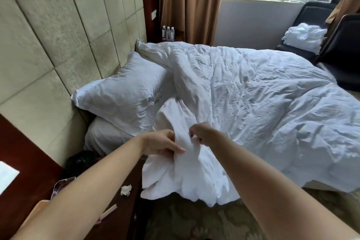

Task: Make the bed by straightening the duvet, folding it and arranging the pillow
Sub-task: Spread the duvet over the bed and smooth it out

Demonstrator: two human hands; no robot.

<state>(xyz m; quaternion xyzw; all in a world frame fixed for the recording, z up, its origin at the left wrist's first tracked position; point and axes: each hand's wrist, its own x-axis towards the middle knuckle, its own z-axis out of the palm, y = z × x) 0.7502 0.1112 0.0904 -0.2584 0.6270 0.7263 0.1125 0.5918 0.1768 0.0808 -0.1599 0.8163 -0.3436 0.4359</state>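
Note:
A rumpled white duvet (263, 93) covers most of the bed, with its near corner bunched up and lifted off the mattress edge. My left hand (158, 143) grips that bunched corner from the left, fingers curled round the fabric. My right hand (202, 133) pinches the same fold from the right, close beside the left hand. A white pillow (120, 91) lies tilted against the padded headboard (58, 41), partly overlapped by the duvet's upper edge.
A dark wooden bedside table (115, 214) at lower left holds a crumpled tissue (126, 190) and a pink pen. Water bottles (168, 33) stand at the far bedside. A dark armchair (319, 31) with folded white linen stands by the window. Patterned carpet lies underfoot.

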